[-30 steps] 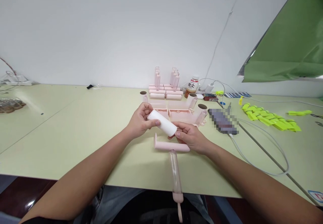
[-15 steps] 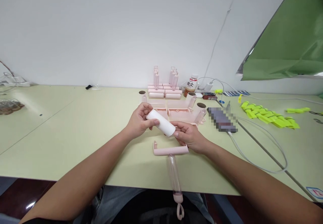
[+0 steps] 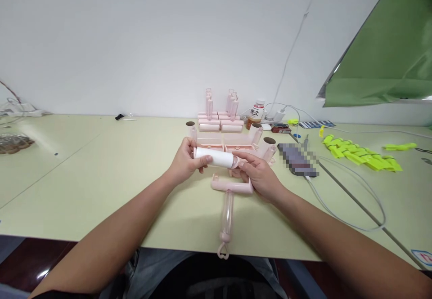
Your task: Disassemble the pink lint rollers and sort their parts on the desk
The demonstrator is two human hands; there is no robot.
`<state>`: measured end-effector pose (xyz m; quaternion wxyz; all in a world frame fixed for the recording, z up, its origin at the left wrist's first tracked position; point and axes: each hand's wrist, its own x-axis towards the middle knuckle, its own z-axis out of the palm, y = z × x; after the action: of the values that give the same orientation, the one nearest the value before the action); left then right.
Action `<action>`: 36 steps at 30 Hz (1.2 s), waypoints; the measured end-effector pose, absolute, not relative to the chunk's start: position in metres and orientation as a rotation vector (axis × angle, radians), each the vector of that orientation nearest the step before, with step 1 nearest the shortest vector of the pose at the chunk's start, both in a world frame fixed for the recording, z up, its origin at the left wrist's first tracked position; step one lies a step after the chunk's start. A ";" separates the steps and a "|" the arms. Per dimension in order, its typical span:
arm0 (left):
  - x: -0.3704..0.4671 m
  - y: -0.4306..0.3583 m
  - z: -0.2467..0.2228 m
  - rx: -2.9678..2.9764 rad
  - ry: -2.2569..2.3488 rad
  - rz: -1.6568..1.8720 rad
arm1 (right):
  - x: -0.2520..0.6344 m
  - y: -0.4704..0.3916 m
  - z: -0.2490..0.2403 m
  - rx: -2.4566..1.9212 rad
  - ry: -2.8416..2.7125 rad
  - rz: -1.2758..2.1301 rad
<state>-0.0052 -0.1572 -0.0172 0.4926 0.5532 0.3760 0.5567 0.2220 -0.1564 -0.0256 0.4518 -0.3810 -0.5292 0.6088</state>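
Centre frame, the white roll (image 3: 215, 157) sits up above the table (image 3: 101, 200), left hand (image 3: 185, 162) clamped round its left end, thumb across the front. The right hand (image 3: 259, 175) grips the pink roller handle (image 3: 232, 186) by its right end, fingertips at the roll's other end. Open tabletop runs off left; tighter to the right, with the phone (image 3: 297, 159) near. The handle's heart-shaped loop (image 3: 223, 250) meets the front edge, lower centre. And look: tilted half a second ago, the roll now lies nearly level!
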 end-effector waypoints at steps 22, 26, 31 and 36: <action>-0.020 -0.155 0.003 1.198 1.016 1.432 | 0.197 -0.190 -0.045 -0.592 -2.223 1.255; -0.009 -0.162 -0.004 1.280 1.015 1.295 | 0.200 -0.180 -0.044 -0.747 -1.614 1.412; 0.000 -0.169 -0.012 1.499 1.070 1.011 | 0.209 -0.173 -0.030 -0.834 -1.470 1.342; -0.006 -0.171 -0.006 1.774 1.313 0.809 | 0.223 -0.164 -0.018 -0.899 -1.385 1.094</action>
<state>-0.0058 -0.1715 -0.0058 0.3854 0.6964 0.5154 0.3176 0.2228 -0.1644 -0.0184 0.5484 -0.3795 -0.5848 0.4618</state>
